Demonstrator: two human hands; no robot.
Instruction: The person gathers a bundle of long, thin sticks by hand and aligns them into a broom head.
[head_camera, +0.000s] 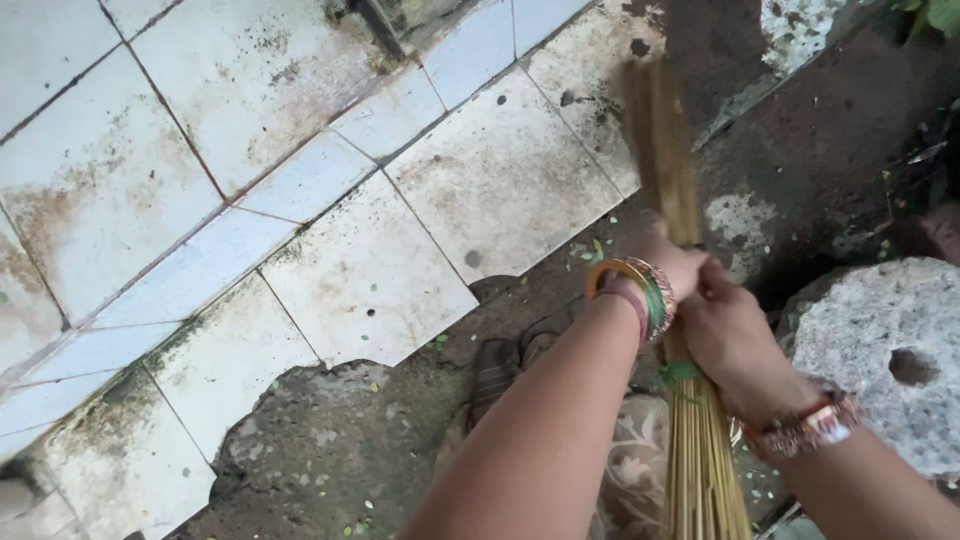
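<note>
Both hands were wrapped around one stick broom (700, 450), a bundle of thin yellowish stalks tied with a green band. The left hand (668, 262) gripped it higher up, fingers curled tight round the stalks; the right hand (735, 340) clasped it just below, touching the left, also closed in a full grip. The far end of the broom rose beyond the left hand and showed blurred over the dark ground, so its exact tip could not be made out. The near end ran down between the two forearms and out of view at the bottom.

As a judgement, the sweeping looked only partly done. The tiled floor (300, 200) to the left of the hands lay mostly free of litter, though stained and mossy along the joints. The rough dark ground (340, 440) below and around the hands carried many small green and pale leaf bits (597, 250), too many and too fine to count, so that stretch remained to be cleared.

Counted: one broom, two hands. On the left wrist sat several bangles (640, 285), an orange-yellow one and a cluster of green and patterned ones; the exact number could not be told. The right wrist bore one beaded bracelet (805, 428). Just right of the right hand rested one round grey stone (885, 355) with a single hole in it. Under the forearms a piece of patterned cloth (635, 470) showed.
</note>
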